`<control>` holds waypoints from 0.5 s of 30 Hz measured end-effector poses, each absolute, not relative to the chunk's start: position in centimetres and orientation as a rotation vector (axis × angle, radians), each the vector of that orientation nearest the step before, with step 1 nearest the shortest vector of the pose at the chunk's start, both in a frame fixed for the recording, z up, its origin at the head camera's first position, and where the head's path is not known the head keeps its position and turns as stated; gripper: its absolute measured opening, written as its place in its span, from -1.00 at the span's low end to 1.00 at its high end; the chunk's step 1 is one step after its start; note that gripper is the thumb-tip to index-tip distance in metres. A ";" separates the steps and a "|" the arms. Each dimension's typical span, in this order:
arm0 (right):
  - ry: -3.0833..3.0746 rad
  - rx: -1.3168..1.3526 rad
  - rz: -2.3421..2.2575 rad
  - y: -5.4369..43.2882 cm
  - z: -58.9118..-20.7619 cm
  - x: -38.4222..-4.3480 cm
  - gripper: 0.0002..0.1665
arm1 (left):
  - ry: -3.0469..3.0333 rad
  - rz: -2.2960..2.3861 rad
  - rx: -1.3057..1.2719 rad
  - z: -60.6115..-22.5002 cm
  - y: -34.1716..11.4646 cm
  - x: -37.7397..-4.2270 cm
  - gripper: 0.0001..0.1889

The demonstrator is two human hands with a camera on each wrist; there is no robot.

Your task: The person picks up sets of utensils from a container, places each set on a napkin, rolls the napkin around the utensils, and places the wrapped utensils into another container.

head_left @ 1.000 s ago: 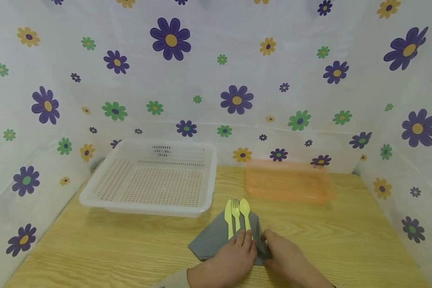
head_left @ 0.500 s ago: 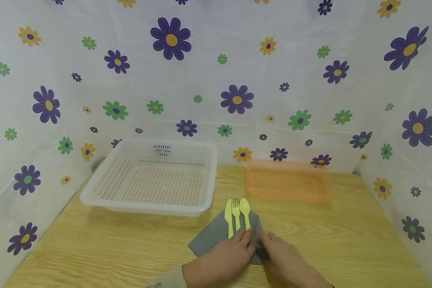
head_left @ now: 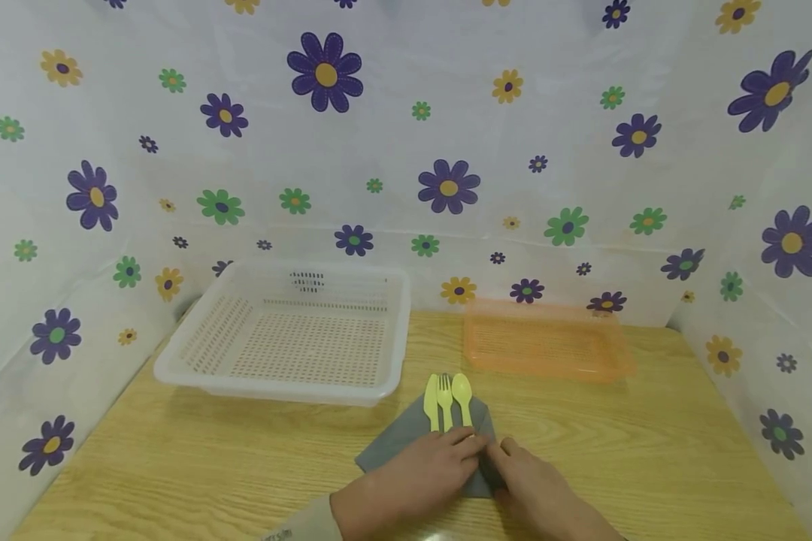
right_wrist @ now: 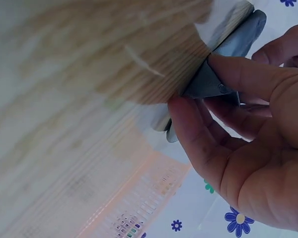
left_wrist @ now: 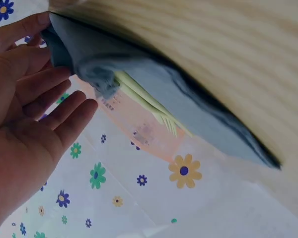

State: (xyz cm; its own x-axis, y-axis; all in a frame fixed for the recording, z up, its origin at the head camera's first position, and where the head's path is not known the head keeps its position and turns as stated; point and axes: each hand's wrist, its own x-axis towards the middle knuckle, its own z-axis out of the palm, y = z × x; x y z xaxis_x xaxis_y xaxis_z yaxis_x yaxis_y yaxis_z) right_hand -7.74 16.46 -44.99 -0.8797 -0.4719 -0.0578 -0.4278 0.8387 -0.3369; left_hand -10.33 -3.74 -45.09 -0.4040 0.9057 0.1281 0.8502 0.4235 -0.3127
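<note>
A gray cloth napkin lies folded on the table, with a yellow-green plastic knife, fork and spoon side by side on it. Their lower handles are hidden by my left hand, which rests across the napkin, its fingertips over the fold beside the spoon handle. In the left wrist view its lower fingers are extended and clear of the cloth. My right hand is at the napkin's right edge. The right wrist view shows its thumb and fingers pinching the gray cloth.
A large white perforated basket stands at the back left of the wood-grain table. An orange perforated basket stands at the back right. A white flowered sheet rises around the table's back and sides.
My left fingers have shifted right across the handles toward my right hand. The napkin's right side has been folded inward, and my right fingertips have moved slightly left with it.
</note>
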 end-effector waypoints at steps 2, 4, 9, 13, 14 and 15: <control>2.895 -0.706 -0.475 16.5 -45.0 -7.7 -0.47 | -2.381 0.317 -1.519 -44.8 -3.9 -10.4 -0.73; 2.905 -0.690 -0.471 16.4 -45.0 -7.6 -0.52 | -2.367 0.325 -1.525 -44.6 -4.1 -10.3 -0.75; 2.946 -0.627 -0.435 16.3 -45.0 -7.3 -0.60 | -2.273 0.360 -1.520 -44.9 -4.5 -10.1 -0.80; 2.994 -0.623 -0.408 16.4 -45.2 -7.0 -0.61 | -2.223 0.374 -1.491 -45.5 -4.6 -10.0 -0.81; 3.004 -0.628 -0.404 16.5 -45.3 -6.9 -0.62 | -2.211 0.376 -1.488 -45.6 -4.7 -10.1 -0.81; 3.011 -0.631 -0.402 16.5 -45.4 -6.9 -0.61 | -2.203 0.376 -1.480 -45.7 -4.6 -10.1 -0.81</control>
State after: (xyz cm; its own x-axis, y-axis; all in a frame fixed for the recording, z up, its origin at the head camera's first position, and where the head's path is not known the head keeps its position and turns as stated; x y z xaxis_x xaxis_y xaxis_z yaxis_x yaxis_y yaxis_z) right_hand -6.89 16.51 -45.37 -0.9166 -0.3996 0.0146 -0.3895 0.8838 -0.2594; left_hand -10.08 -4.65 -45.74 -0.3176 0.9227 0.2183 0.7979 0.3845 -0.4643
